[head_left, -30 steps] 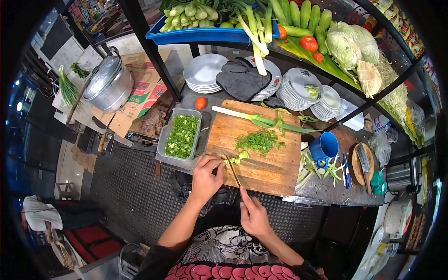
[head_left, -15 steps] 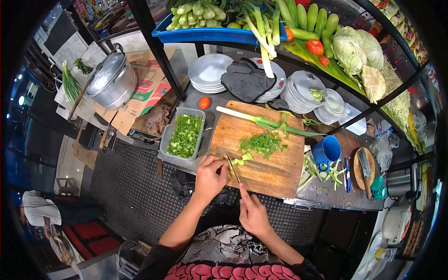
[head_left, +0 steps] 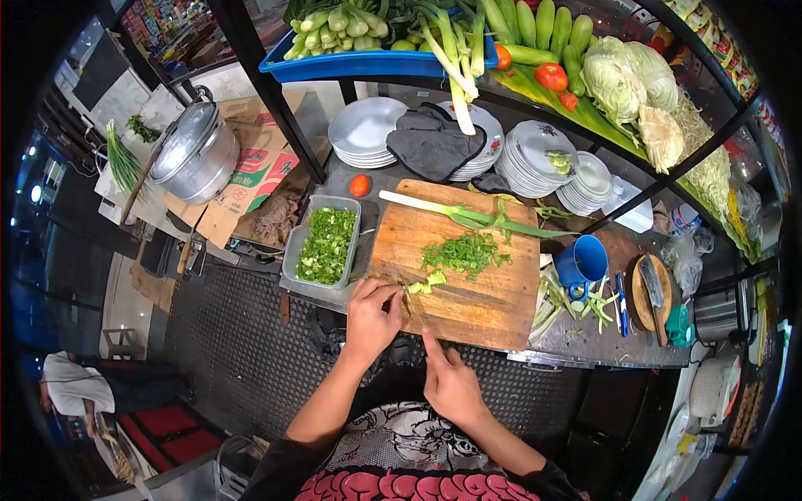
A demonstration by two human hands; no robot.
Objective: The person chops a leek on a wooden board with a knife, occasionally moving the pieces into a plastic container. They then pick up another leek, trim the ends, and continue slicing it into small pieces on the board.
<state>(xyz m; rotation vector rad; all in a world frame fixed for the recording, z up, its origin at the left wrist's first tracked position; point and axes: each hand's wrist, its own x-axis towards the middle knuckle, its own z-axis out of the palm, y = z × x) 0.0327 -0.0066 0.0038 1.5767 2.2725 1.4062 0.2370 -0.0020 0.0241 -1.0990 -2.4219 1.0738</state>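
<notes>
My right hand (head_left: 452, 380) is closed round the handle of a knife (head_left: 417, 310), whose thin blade points up and left over the front of the wooden cutting board (head_left: 497, 311). Just left of the blade, my left hand (head_left: 373, 317) is curled with its fingertips pinched at the board's left front edge; what they grip is hidden. Pale green cut pieces (head_left: 428, 283) lie beside the blade. Behind them is a heap of chopped greens (head_left: 464, 255). A whole leek (head_left: 468, 215) lies across the back of the board. To the left, a clear plastic container (head_left: 356, 242) holds chopped greens.
Behind the board stand stacked plates (head_left: 366, 127), a dark cloth (head_left: 436, 142) and a tomato (head_left: 360, 185). Trimmings, a blue mug (head_left: 582, 261) and a round wooden board (head_left: 647, 301) with a knife sit at right. A blue tray (head_left: 368, 65) of vegetables is above; a metal pot (head_left: 199, 154) stands left.
The view has shifted slightly, moving the counter a little leftward. The knife blade has changed its tilt beside my left fingertips. Both hands stay in nearly the same place.
</notes>
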